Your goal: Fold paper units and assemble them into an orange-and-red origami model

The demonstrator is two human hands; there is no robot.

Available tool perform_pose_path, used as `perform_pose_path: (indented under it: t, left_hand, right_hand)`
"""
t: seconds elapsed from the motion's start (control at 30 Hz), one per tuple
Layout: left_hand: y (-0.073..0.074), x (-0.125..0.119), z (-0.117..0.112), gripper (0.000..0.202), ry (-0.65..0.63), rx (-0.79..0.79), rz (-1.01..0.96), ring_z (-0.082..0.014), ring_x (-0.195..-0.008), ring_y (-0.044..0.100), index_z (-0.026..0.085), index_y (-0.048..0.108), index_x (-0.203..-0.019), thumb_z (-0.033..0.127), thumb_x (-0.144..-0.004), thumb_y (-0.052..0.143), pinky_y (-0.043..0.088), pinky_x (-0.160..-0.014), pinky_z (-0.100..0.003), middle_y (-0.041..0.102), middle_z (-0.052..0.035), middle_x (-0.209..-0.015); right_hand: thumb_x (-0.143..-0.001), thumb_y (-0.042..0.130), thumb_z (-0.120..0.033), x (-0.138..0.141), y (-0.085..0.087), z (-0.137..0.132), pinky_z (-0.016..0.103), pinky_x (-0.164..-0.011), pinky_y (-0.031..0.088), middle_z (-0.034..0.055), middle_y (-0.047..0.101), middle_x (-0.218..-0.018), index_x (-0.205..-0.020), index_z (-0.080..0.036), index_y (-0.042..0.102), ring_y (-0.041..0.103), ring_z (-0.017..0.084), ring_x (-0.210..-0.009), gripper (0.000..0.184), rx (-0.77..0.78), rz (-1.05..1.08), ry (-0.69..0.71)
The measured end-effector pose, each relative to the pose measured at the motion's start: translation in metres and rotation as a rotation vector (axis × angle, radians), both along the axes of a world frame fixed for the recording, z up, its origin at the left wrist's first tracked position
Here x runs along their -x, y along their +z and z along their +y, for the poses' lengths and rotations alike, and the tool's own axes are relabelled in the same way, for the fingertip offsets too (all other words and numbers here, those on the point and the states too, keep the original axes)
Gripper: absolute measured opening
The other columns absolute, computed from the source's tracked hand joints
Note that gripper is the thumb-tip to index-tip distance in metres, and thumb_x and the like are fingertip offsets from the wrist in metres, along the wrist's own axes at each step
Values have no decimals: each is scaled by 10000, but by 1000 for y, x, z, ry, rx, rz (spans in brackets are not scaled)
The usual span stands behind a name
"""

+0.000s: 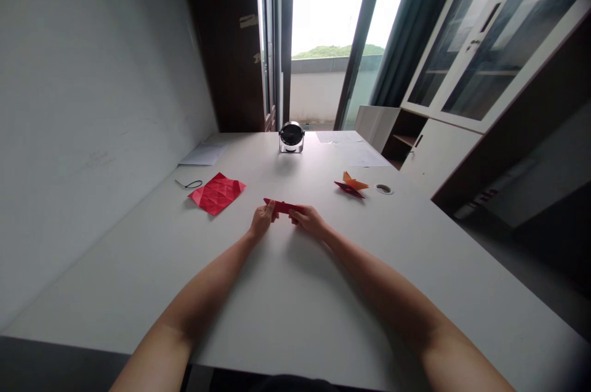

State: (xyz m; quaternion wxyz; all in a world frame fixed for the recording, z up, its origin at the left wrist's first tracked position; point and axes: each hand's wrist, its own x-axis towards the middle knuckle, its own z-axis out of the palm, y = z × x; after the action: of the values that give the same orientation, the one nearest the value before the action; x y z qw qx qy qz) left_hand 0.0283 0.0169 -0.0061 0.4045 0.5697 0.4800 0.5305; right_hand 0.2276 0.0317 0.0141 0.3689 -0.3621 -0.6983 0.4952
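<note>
Between my two hands, just above the middle of the white table, is a narrow piece of folded red paper point(283, 207). My left hand point(264, 218) pinches its left end, with a pointed tip sticking out past the thumb. At the other end, my right hand point(305, 220) grips the paper between thumb and fingers. Left of my hands lies a creased red paper sheet point(218, 194), opened out flat. To the right rest folded paper pieces, one orange point(354, 181) and one dark red point(349, 189), touching each other.
A round black device on a silver stand point(291, 136) stands at the table's far side. A black cable tie point(190, 184) lies by the left wall. White papers point(203, 154) lie at the back corners. A ring-edged hole point(384, 189) is at the right.
</note>
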Motion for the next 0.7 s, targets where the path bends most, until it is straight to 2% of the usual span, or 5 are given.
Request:
perform_pose_path:
  t: [0.1,0.23,0.33,0.53,0.7]
  left_hand:
    - [1,-1,0,639,2,-5,1,-121,-468,458,168,621,-586,663,-936,418,373,-541,-279,524,-13,-494]
    - [3,0,1,513,91,-41,-3,-133,-532,490,174,626,-684,644,-874,548,377,-553,-264,553,3,-561]
    - [4,4,4,506,150,-77,11,-133,-561,474,190,585,-695,663,-870,535,362,-559,-255,520,19,-574]
    - [6,8,3,575,196,-20,27,-151,-534,446,201,558,-706,727,-896,421,339,-540,-283,455,12,-530]
    - [13,8,-4,442,228,-140,210,-123,-549,429,192,591,-759,581,-936,480,332,-540,-239,478,34,-585]
  right_hand:
    - [-864,575,-517,-1,1,1,256,-580,421,2,589,-615,-862,-149,708,514,123,-566,392,5,-22,0]
    - [-860,574,-489,-3,-1,1,250,-571,404,-4,596,-607,-839,-144,701,497,113,-547,368,-3,-95,38]
    - [-854,582,-478,-2,-4,1,247,-575,408,-3,611,-615,-873,-146,714,509,114,-554,358,-16,-127,43]
    - [-844,581,-472,-2,-9,7,250,-589,425,9,619,-632,-866,-147,714,533,121,-579,352,-39,-101,-62]
    - [-847,563,-479,-10,-15,16,268,-600,435,1,614,-618,-845,-158,709,526,126,-578,353,-89,-63,-141]
